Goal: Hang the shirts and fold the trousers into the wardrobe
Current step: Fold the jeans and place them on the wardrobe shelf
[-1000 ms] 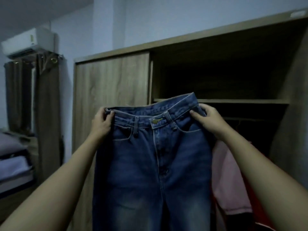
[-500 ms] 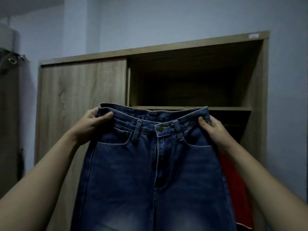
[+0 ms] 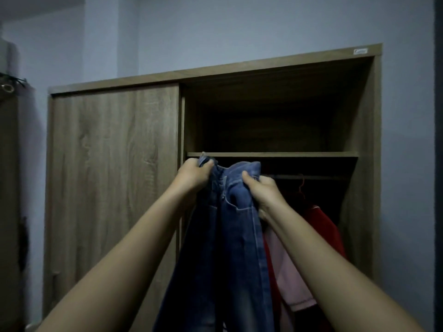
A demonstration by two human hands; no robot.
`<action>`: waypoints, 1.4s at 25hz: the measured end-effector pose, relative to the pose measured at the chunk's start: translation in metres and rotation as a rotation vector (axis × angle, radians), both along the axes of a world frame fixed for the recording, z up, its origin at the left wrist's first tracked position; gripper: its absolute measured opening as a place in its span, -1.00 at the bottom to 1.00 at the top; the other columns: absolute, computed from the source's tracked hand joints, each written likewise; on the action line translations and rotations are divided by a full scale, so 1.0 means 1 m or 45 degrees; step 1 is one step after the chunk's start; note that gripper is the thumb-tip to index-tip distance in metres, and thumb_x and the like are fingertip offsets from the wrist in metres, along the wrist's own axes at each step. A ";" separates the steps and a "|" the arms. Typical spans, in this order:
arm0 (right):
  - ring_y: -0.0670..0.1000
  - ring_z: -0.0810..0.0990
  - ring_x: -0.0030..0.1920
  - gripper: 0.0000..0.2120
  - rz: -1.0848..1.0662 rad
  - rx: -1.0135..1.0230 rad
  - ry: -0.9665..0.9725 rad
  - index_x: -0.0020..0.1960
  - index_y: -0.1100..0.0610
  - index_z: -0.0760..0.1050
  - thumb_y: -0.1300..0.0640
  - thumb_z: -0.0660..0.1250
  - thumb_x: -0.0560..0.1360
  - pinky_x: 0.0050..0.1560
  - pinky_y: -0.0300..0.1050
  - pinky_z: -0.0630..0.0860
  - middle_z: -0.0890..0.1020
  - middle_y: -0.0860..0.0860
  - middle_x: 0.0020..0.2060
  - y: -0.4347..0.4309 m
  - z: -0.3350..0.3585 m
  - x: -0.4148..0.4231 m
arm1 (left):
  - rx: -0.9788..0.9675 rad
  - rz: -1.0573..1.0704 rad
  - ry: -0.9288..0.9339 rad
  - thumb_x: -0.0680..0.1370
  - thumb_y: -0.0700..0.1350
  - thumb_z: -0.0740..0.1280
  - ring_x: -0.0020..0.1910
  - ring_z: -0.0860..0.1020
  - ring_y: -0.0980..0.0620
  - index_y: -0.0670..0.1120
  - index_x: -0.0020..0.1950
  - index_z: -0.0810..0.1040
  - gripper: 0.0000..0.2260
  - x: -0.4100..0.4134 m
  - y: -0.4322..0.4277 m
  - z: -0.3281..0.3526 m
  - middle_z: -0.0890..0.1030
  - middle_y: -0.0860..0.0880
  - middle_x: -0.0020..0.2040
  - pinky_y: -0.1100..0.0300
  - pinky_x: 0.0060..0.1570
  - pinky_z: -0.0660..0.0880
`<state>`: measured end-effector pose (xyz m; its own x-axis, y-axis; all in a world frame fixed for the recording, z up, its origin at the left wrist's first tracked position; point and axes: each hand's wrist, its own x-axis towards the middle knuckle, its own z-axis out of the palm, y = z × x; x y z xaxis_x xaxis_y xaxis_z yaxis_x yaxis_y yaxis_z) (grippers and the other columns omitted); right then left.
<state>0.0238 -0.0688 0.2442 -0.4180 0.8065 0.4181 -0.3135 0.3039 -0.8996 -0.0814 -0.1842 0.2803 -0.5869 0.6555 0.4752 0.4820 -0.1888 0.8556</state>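
**Item 1. Jeans** point(image 3: 230, 224): blue denim, faded at the lower legs. They are held up in front of the wardrobe's open half, at the centre of view. The waistband is bunched together so the two sides lie close. The legs hang straight down toward 6 o'clock and run out of view.

**Item 2. Left hand** point(image 3: 191, 174): at 9 o'clock of the waistband. Its fingers are curled tight round one end of the band.

**Item 3. Right hand** point(image 3: 262, 190): at 3 o'clock of the waistband, just beside the left hand. It grips a gathered fold of denim, with the thumb pressed on the front.

**Item 4. Wardrobe** point(image 3: 376, 164): wood grain. The sliding door point(image 3: 112, 176) covers the half at 9 o'clock, and the half at 3 o'clock stands open.

**Item 5. Shelf** point(image 3: 287, 154): horizontal, directly at 12 o'clock of the hands. The compartment above it is dark.

**Item 6. Rail** point(image 3: 321, 176): under the shelf, with a hanger point(image 3: 300, 185) hooked on it.

**Item 7. Red garment** point(image 3: 328, 231): hangs below the rail, at 3 o'clock of the jeans.

**Item 8. Pink garment** point(image 3: 290, 279): at 4 o'clock of the jeans, partly behind the right forearm.
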 end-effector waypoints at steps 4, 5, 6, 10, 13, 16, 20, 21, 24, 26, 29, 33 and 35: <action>0.18 0.52 0.22 -0.13 0.461 -0.055 -0.042 0.30 0.21 0.43 -0.46 -0.13 0.42 0.18 0.04 0.49 0.53 0.19 0.22 -0.030 0.010 -0.006 | -0.054 -0.127 0.104 0.55 0.22 0.17 -0.01 0.62 -0.07 -0.09 0.09 0.57 -0.58 0.013 -0.008 -0.004 0.64 -0.14 0.02 -0.01 0.06 0.54; 0.20 0.45 0.29 -0.03 0.572 -0.044 -0.063 0.34 0.20 0.40 -0.50 -0.24 0.36 0.25 0.06 0.44 0.48 0.19 0.28 -0.032 0.012 -0.004 | -0.060 -0.176 0.129 0.52 0.27 0.19 -0.02 0.63 -0.04 -0.09 0.09 0.59 -0.53 0.014 -0.014 -0.004 0.66 -0.11 -0.01 0.02 0.04 0.54; 0.18 0.43 0.31 0.01 0.607 -0.023 -0.091 0.36 0.17 0.40 -0.51 -0.31 0.34 0.23 0.03 0.44 0.47 0.17 0.30 -0.034 0.015 -0.001 | -0.052 -0.216 0.157 0.50 0.27 0.24 -0.04 0.65 -0.02 -0.08 0.07 0.60 -0.55 0.013 -0.021 -0.004 0.67 -0.09 -0.03 0.05 0.02 0.55; 0.05 0.37 0.35 -0.02 0.758 0.104 -0.142 0.33 0.08 0.43 -0.46 -0.43 0.36 0.22 -0.04 0.35 0.50 0.05 0.28 -0.037 0.023 0.005 | 0.063 -0.221 0.278 0.49 -0.02 0.39 -0.11 0.66 0.03 -0.13 0.07 0.57 -0.76 0.009 -0.045 0.004 0.66 -0.07 -0.06 0.21 -0.17 0.57; 0.07 0.40 0.33 -0.18 0.713 0.233 0.046 0.31 0.02 0.45 -0.42 -0.28 0.45 0.39 0.08 0.25 0.51 0.03 0.28 -0.030 0.014 -0.005 | 0.297 -0.158 0.062 0.55 -0.17 0.28 -0.25 0.61 0.00 -0.15 -0.07 0.56 -0.91 0.008 -0.048 0.014 0.63 -0.08 -0.23 0.22 -0.31 0.52; -0.03 0.36 0.30 -0.37 -0.065 0.657 0.084 0.37 0.01 0.31 -0.35 0.16 0.44 0.31 -0.10 0.33 0.40 -0.06 0.25 -0.018 0.004 -0.011 | 0.392 -0.292 -0.207 0.54 -0.23 0.19 -0.38 0.56 0.02 -0.14 -0.17 0.53 -0.85 0.005 -0.056 0.020 0.60 -0.04 -0.37 0.22 -0.35 0.51; -0.08 0.59 0.03 -0.49 -0.053 0.702 0.028 0.17 0.06 0.40 -0.22 0.36 0.36 -0.08 -0.31 0.49 0.58 -0.11 -0.02 -0.025 0.013 -0.007 | 0.314 -0.670 -0.254 0.59 -0.21 0.13 -0.30 0.64 0.06 -0.16 0.04 0.52 -0.82 -0.027 -0.077 0.015 0.64 -0.09 -0.17 0.23 -0.30 0.58; -0.10 0.60 -0.03 -0.53 -0.135 0.706 0.024 0.12 0.06 0.43 -0.21 0.39 0.36 -0.12 -0.31 0.49 0.61 -0.09 -0.04 -0.027 0.015 -0.010 | 0.272 -0.548 -0.225 0.62 -0.14 0.13 -0.31 0.62 0.09 -0.13 0.08 0.50 -0.82 -0.036 -0.076 0.013 0.62 -0.07 -0.13 0.25 -0.35 0.56; -0.08 0.59 -0.05 -0.52 -0.342 0.663 0.030 0.14 0.09 0.44 -0.19 0.40 0.38 -0.13 -0.28 0.48 0.61 -0.02 -0.01 -0.034 0.012 -0.016 | -0.132 0.105 0.102 0.54 0.27 0.15 -0.18 0.58 0.04 -0.08 0.13 0.48 -0.55 -0.045 -0.063 -0.001 0.56 -0.06 -0.02 0.19 -0.28 0.50; -0.08 0.57 -0.03 -0.49 -0.361 0.670 -0.016 0.16 0.10 0.44 -0.20 0.39 0.38 -0.09 -0.26 0.46 0.61 0.00 0.02 -0.038 0.007 -0.019 | -0.183 0.487 0.356 0.46 0.34 0.22 -0.06 0.58 -0.07 -0.14 0.09 0.50 -0.45 -0.047 -0.051 -0.015 0.58 -0.08 0.00 0.13 -0.15 0.50; -0.10 0.58 -0.04 -0.52 -0.272 0.730 -0.031 0.13 0.07 0.40 -0.21 0.40 0.37 -0.08 -0.26 0.49 0.59 -0.05 -0.01 -0.044 0.014 -0.014 | 0.221 0.615 0.531 0.49 0.23 0.29 -0.05 0.58 -0.07 -0.13 0.03 0.48 -0.58 -0.052 -0.051 -0.017 0.60 -0.07 -0.04 0.09 -0.10 0.50; -0.09 0.58 -0.10 -0.54 -0.454 0.828 0.066 0.10 0.09 0.35 -0.19 0.38 0.40 -0.14 -0.20 0.48 0.57 -0.09 -0.09 -0.050 0.029 -0.007 | 0.446 -0.108 0.227 0.43 0.18 0.37 0.02 0.60 0.11 0.02 0.11 0.40 -0.62 -0.062 -0.056 -0.021 0.58 0.02 0.07 0.17 0.04 0.55; -0.08 0.56 -0.12 -0.51 -0.566 0.826 0.090 0.11 0.10 0.34 -0.21 0.37 0.40 -0.17 -0.20 0.45 0.54 -0.10 -0.10 -0.048 0.032 -0.002 | 0.272 -0.279 0.111 0.38 0.15 0.41 -0.01 0.60 0.20 0.00 0.14 0.48 -0.58 -0.062 -0.051 -0.054 0.62 0.06 0.06 0.32 0.01 0.52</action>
